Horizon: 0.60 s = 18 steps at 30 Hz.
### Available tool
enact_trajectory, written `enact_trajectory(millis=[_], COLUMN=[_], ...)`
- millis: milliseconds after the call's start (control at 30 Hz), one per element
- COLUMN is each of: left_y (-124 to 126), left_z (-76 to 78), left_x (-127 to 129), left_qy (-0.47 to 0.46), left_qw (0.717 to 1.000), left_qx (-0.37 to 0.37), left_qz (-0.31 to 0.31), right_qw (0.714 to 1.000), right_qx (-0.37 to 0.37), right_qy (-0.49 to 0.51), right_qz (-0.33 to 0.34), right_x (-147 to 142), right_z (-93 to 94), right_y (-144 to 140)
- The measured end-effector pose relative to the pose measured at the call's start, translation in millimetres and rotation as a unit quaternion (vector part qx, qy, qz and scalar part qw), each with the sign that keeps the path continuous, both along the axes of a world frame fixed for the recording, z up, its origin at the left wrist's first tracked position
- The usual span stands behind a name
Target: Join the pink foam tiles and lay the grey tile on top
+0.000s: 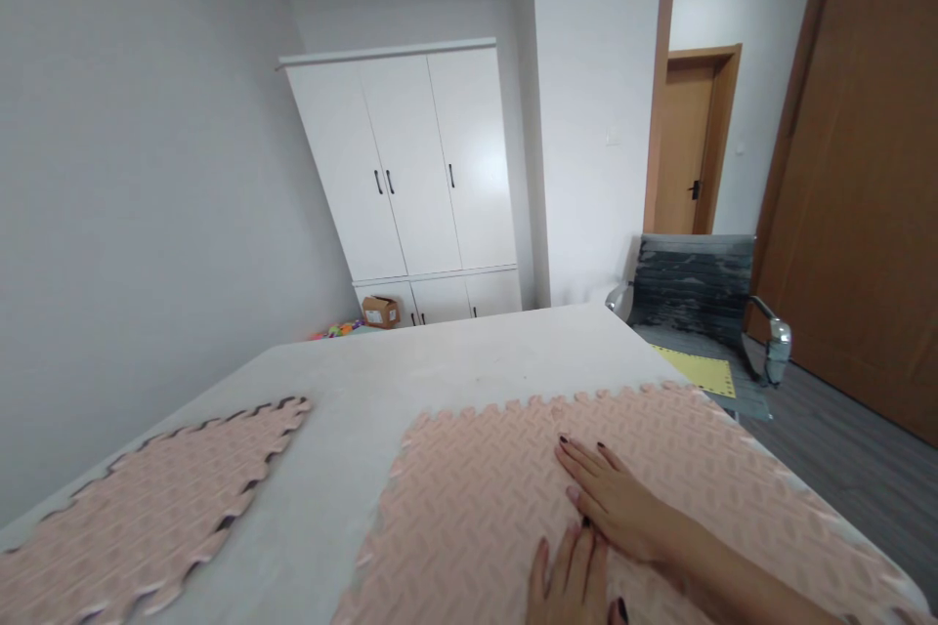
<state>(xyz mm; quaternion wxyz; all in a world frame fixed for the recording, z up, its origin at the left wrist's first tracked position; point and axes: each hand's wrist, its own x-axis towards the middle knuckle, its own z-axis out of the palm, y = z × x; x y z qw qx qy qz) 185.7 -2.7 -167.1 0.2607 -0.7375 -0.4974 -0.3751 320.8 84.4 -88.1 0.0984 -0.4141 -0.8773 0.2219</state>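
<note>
A pink foam puzzle mat (484,488) with toothed edges lies flat on the white table (440,361) in front of me. My right hand (612,498) rests palm down on it, fingers stretched out and slightly apart. My left hand (575,581) lies flat on the same mat just below the right hand, at the bottom edge of the view, its fingertips touching the right hand's side. Neither hand holds anything. A second pink foam mat (147,508) lies on the left part of the table, apart from the first.
A grey office chair (696,303) with a yellow sheet (696,371) on its seat stands at the table's far right corner. A white wardrobe (417,176) stands against the back wall, with a cardboard box (381,312) beside it. An open doorway is at right.
</note>
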Motion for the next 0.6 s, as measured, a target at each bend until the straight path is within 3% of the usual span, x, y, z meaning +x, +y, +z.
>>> enact_trajectory(millis=[133, 333, 467, 600], left_y=[-1.5, -2.0, -1.2, -2.3], left_z=[-2.7, -4.0, -6.2, -6.4], left_x=[-1.6, -0.8, -1.1, -1.7], left_qy=[-0.007, -0.019, -0.019, -0.007], left_qw=[1.000, 1.000, 1.000, 1.000], left_qx=[-0.011, -0.015, -0.013, -0.021], left_qz=[-0.011, -0.013, -0.012, -0.010], right_qw=[1.000, 0.999, 0.998, 0.990], right_qx=[-0.025, 0.027, 0.056, 0.114], right_qy=[-0.002, -0.016, -0.038, -0.070], right_qz=[0.010, -0.020, -0.012, -0.052], right_x=[4.4, -0.1, -4.6, -15.2], right_z=[-2.5, -9.9, -4.0, 2.2], right_y=[8.6, 3.9, -2.7, -4.4])
